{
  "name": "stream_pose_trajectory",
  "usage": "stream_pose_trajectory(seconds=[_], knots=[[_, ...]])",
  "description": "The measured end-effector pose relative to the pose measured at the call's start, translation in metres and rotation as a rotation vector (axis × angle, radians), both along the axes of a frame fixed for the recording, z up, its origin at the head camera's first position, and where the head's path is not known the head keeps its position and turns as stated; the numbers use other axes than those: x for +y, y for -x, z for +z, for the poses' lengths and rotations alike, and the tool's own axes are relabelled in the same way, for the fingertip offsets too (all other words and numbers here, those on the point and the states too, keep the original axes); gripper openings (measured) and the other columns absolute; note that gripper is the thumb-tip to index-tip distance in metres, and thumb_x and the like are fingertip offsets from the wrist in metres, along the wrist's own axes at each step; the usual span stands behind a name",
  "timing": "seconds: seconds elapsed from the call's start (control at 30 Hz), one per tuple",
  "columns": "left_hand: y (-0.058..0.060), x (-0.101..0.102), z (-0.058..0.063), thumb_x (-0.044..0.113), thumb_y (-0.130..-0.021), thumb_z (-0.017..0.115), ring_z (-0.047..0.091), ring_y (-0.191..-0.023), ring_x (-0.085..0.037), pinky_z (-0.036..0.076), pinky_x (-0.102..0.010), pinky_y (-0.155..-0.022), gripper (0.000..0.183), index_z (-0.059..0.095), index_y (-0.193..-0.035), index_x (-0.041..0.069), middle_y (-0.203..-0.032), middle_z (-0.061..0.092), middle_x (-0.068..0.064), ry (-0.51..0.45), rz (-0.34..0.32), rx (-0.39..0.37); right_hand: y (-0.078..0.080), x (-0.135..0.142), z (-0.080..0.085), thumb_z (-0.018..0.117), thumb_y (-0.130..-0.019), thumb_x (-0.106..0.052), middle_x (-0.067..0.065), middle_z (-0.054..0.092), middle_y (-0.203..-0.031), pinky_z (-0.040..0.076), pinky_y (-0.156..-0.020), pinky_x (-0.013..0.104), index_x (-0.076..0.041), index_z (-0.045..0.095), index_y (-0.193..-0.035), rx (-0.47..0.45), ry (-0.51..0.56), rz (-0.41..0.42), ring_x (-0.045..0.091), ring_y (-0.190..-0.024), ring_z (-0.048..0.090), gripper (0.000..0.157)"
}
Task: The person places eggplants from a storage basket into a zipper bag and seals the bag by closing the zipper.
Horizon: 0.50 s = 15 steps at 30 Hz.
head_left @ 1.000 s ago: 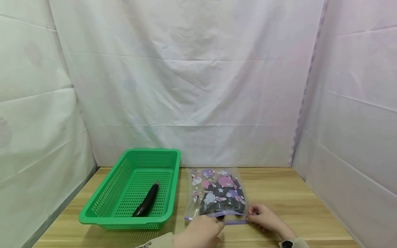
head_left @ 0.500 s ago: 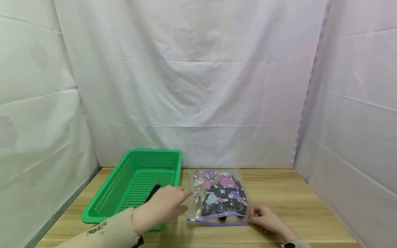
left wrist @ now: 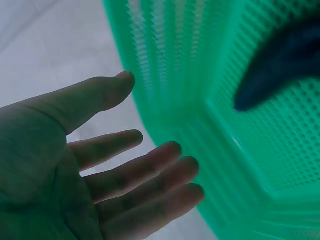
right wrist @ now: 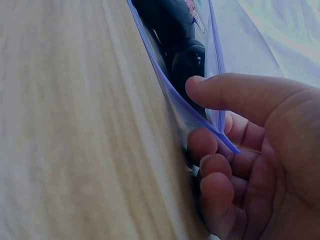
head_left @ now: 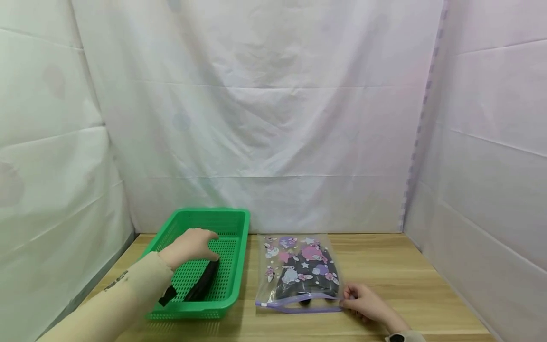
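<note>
Head view: the left hand (head_left: 190, 245) hangs over the green basket (head_left: 244, 251), where a dark eggplant (head_left: 202, 284) lies; the right hand (head_left: 365, 304) grips a printed bag (head_left: 299, 268) by its corner. Left wrist: fingers spread, holding nothing; the eggplant looks firm, smooth, perhaps slippery, best grasped mid-body. Right wrist: fingers curl round the bag's mouth, limp plastic, likely light.

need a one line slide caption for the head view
Left hand over a green basket with an eggplant; right hand holding the corner of an open printed zip bag.
</note>
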<state>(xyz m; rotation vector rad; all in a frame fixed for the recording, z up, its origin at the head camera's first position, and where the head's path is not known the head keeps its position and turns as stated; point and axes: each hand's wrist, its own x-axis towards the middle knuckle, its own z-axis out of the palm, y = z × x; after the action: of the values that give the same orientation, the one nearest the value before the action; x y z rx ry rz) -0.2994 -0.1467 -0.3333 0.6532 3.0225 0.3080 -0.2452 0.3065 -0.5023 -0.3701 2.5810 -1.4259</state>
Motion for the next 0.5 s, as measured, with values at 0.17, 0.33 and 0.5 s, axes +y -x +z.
stream_pose_trajectory(seconds=[0.17,0.33,0.5], knots=[[0.013,-0.016,-0.012,0.03,-0.067,0.074,0.057,-0.083,-0.031,0.046,-0.041,-0.06,0.062,0.052,-0.12,0.007,-0.12,0.048,-0.019,-0.018,0.086,-0.124,0.001,-0.002,0.003,0.066,-0.076,-0.025,-0.001,0.044,-0.056,0.033,-0.033,0.023,-0.005,0.047,-0.076,0.004,0.002,0.004,0.01,-0.042,0.039,0.027],[0.018,-0.023,-0.024,0.029,-0.068,0.074,0.057,-0.066,-0.03,0.046,-0.043,-0.052,0.07,0.044,-0.127,0.008,-0.112,0.05,-0.023,-0.083,0.174,-0.359,0.0,-0.002,0.004,0.065,-0.077,-0.025,-0.002,0.044,-0.056,0.034,-0.033,0.023,-0.006,0.047,-0.076,0.021,-0.011,0.013,0.009,-0.042,0.04,0.027],[0.023,-0.022,-0.033,0.028,-0.066,0.076,0.058,-0.071,-0.031,0.047,-0.042,-0.055,0.076,0.041,-0.13,0.009,-0.096,0.056,-0.017,-0.057,0.184,-0.499,-0.001,-0.001,0.0,0.065,-0.077,-0.026,-0.003,0.044,-0.055,0.033,-0.032,0.023,-0.007,0.048,-0.076,0.035,-0.019,0.018,0.008,-0.041,0.04,0.026]])
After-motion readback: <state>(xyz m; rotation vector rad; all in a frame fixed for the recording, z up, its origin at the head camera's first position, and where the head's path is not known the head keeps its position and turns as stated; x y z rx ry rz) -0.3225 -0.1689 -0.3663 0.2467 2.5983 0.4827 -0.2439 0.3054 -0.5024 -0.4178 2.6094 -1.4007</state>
